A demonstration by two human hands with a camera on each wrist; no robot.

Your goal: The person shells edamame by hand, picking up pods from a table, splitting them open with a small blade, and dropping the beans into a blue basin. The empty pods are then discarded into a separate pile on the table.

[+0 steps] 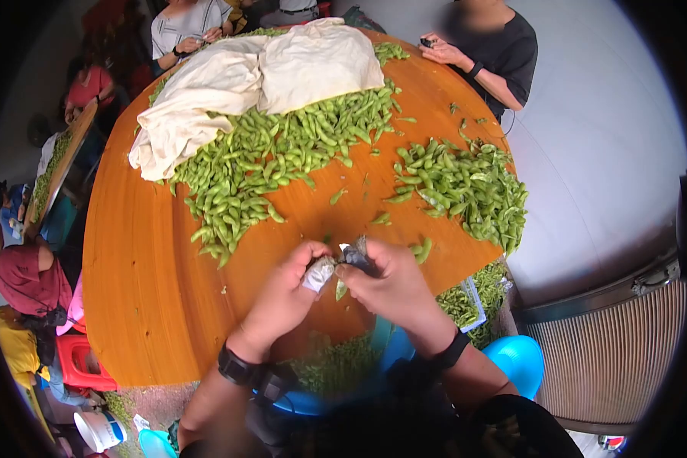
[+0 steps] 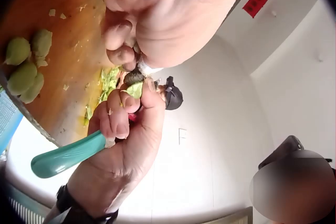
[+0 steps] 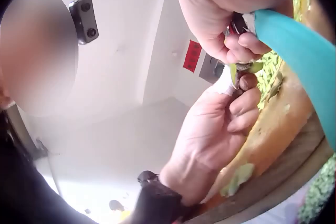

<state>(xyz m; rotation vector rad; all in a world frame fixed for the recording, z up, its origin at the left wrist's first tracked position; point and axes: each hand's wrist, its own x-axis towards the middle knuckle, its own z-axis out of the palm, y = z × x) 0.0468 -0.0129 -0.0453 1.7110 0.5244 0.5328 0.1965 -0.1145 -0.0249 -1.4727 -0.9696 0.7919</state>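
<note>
My left hand (image 1: 286, 278) pinches a green edamame pod (image 3: 234, 76) over the table, its thumb wrapped in a white covering (image 1: 319, 273). Right beside it, my right hand (image 1: 393, 286) curls round a teal handle (image 2: 68, 153). That tool's working end is hidden among the fingers, so I cannot tell its kind. Dark material (image 1: 356, 259) wraps a digit of the right hand. Both hands' fingertips meet at the pod. Below them, a blue basin (image 1: 290, 403) contains shelled green beans (image 1: 336, 366).
On the round wooden table (image 1: 145, 305) lies a large pod heap (image 1: 282, 145), partly under cream cloths (image 1: 320, 65). A smaller pod pile (image 1: 466, 187) sits at the right. Other people sit around the far edge. A red stool (image 1: 76, 359) stands at left, a blue bowl (image 1: 517, 362) at right.
</note>
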